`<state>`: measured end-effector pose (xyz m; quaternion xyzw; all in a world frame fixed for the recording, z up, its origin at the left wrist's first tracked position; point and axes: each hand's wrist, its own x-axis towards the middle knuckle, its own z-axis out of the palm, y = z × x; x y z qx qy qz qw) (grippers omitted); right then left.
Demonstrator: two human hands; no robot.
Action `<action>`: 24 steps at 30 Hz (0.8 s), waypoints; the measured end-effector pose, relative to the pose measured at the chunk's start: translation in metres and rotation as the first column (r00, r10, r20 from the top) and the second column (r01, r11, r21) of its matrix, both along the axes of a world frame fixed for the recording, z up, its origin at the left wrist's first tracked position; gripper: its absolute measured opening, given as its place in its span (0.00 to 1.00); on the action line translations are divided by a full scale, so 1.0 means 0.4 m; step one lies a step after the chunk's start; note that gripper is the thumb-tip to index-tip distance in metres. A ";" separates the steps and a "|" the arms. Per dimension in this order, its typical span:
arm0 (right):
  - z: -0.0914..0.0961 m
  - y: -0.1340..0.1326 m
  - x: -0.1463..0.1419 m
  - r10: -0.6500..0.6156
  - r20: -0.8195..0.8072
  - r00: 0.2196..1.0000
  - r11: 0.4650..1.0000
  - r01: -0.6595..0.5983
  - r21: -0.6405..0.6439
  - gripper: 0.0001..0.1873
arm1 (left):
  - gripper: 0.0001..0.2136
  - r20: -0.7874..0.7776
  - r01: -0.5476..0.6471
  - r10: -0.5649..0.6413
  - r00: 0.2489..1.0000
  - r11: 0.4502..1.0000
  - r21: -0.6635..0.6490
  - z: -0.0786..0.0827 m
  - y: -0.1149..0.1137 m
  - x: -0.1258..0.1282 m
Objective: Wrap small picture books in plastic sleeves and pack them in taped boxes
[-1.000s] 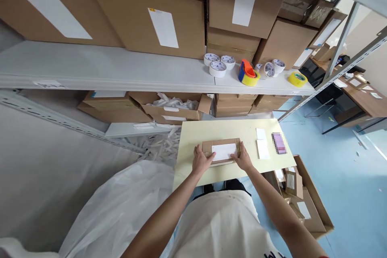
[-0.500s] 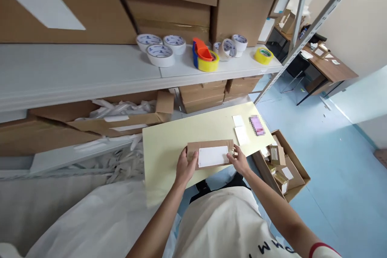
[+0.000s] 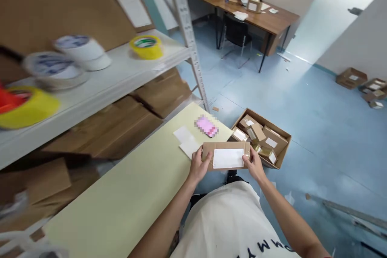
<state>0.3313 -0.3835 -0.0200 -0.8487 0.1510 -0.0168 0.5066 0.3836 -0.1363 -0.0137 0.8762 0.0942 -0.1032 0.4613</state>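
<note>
A flat brown cardboard parcel (image 3: 226, 148) with a white label on top is held between both my hands, lifted past the right end of the pale yellow table (image 3: 127, 193). My left hand (image 3: 198, 165) grips its left end, fingers curled round the edge. At its right end my right hand (image 3: 254, 164) does the same. Below and to the right, on the blue floor, stands an open cardboard box (image 3: 262, 137) with several small labelled parcels inside.
Two white label sheets (image 3: 186, 140) and a pink object (image 3: 207, 125) lie on the table's right end. Tape rolls (image 3: 146, 46) sit on the white shelf (image 3: 90, 88) at left, brown boxes below it. A wooden desk (image 3: 256, 12) and chair stand at the back; more boxes (image 3: 350, 77) lie far right.
The view has swung to the right. Both hands have lifted the parcel off the table and carried it right, past the table's end toward the open floor box.
</note>
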 end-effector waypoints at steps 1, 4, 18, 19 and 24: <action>-0.007 -0.040 0.000 -0.036 0.002 0.999 0.999 0.036 -0.007 0.35 | 0.28 -0.012 0.054 -0.054 0.998 0.999 -0.003 -0.004 -0.047 0.028; -0.029 -0.151 -0.006 -0.163 0.001 0.987 0.986 0.163 -0.035 0.36 | 0.31 -0.060 0.187 -0.188 0.980 0.982 -0.016 -0.009 -0.189 0.105; -0.018 -0.275 -0.058 -0.496 0.210 0.843 0.795 0.538 -0.280 0.39 | 0.38 0.175 0.729 -0.713 0.679 0.626 -0.277 0.028 -0.506 0.242; -0.022 -0.249 -0.053 -0.476 0.210 0.854 0.812 0.519 -0.268 0.39 | 0.37 0.168 0.721 -0.707 0.687 0.634 -0.279 0.029 -0.475 0.234; -0.053 -0.110 -0.017 -0.305 0.165 0.938 0.925 0.333 -0.182 0.38 | 0.35 0.062 0.511 -0.530 0.846 0.771 -0.380 0.017 -0.260 0.180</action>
